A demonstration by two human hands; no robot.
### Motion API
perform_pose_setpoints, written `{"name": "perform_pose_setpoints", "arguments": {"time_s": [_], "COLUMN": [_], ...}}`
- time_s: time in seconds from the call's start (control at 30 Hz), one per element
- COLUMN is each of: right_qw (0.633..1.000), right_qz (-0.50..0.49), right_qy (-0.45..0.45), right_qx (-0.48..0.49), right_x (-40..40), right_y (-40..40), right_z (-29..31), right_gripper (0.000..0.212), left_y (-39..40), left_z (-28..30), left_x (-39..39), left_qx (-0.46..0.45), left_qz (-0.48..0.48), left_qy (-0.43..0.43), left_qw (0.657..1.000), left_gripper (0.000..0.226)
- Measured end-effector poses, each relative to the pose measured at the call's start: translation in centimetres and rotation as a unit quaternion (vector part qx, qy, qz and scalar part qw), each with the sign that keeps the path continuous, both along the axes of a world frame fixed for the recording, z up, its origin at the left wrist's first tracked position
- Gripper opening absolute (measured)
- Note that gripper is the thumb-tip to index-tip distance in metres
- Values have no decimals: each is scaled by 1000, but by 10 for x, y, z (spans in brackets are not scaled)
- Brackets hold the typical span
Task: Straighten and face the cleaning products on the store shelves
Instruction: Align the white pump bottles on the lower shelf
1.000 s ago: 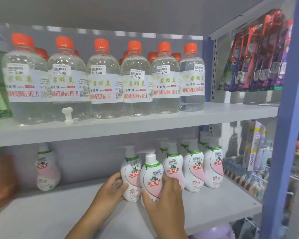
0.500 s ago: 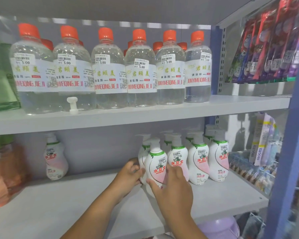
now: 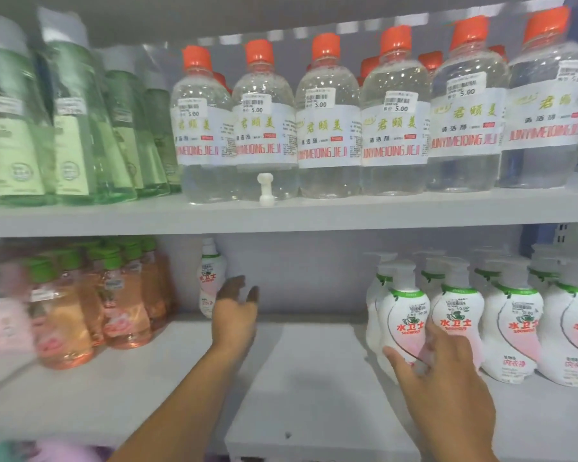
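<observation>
On the lower shelf (image 3: 307, 368) stands a row of white pump bottles with pink and green labels (image 3: 511, 328) at the right. My right hand (image 3: 447, 388) holds the leftmost front bottle (image 3: 402, 318), thumb and fingers curled round its lower body. One lone pump bottle (image 3: 209, 278) of the same kind stands far back at the middle left. My left hand (image 3: 236, 311) reaches toward it with fingers spread, just in front of it, gripping nothing. The view is blurred by motion.
The upper shelf (image 3: 281, 215) carries clear bottles with orange caps (image 3: 327, 121) and green bottles (image 3: 67, 121) at the left; a small white pump part (image 3: 265, 188) stands at its front. Orange-pink bottles with green caps (image 3: 114, 305) fill the lower left.
The view has swung left. My left hand has let go of the pump bottles at the right and reached left toward the lone bottle at the back. My right hand stays on the front bottle.
</observation>
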State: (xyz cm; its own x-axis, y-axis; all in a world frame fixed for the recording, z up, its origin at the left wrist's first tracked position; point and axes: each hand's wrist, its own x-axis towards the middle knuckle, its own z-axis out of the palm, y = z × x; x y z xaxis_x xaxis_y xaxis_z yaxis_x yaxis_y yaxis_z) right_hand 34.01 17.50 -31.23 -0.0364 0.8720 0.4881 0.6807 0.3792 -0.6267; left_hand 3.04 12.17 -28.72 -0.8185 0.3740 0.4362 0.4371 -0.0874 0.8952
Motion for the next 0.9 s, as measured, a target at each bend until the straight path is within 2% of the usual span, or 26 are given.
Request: {"name": "perform_pose_setpoints", "arguments": {"time_s": [0.07,0.1,0.2,0.3,0.4,0.5,0.57,0.63,0.73,0.8,0.9], "right_qw": [1000,1000,999,998,998,998,998,994,983,975,974], "right_qz": [4,2,-3,7,18,18,36,66,100,90,41], "right_qy": [13,18,36,58,58,50,56,84,153,194,219], "right_qx": [-15,-20,-30,-23,-21,-18,-22,-22,32,59,48], "right_x": [-5,-7,-9,-13,-11,-9,-6,6,49,90,143], "right_y": [-1,-1,0,-2,-2,-1,-1,-1,11,32,74], "right_z": [-1,0,0,1,0,-1,0,-1,-1,1,5], "right_gripper": [72,68,63,60,61,62,60,53,37,33,37], "left_y": [-22,-27,-22,-14,-7,-5,-10,-17,-28,-32,-28], "left_z": [-2,-3,-13,-18,-18,-17,-15,-16,-21,-27,-34], "left_x": [-50,-67,-104,-136,-150,-136,-102,-58,12,57,122], "left_qx": [13,-13,-115,-165,-209,-216,-186,-179,-197,-203,-167], "left_qz": [136,147,81,14,1,-14,-67,-113,-168,-159,-129], "left_qy": [3,-20,-98,-109,-69,-60,-60,-43,-23,1,14], "left_qw": [991,989,985,980,975,974,978,976,966,966,977], "left_gripper": [32,45,82,86,102,101,84,60,58,55,47]}}
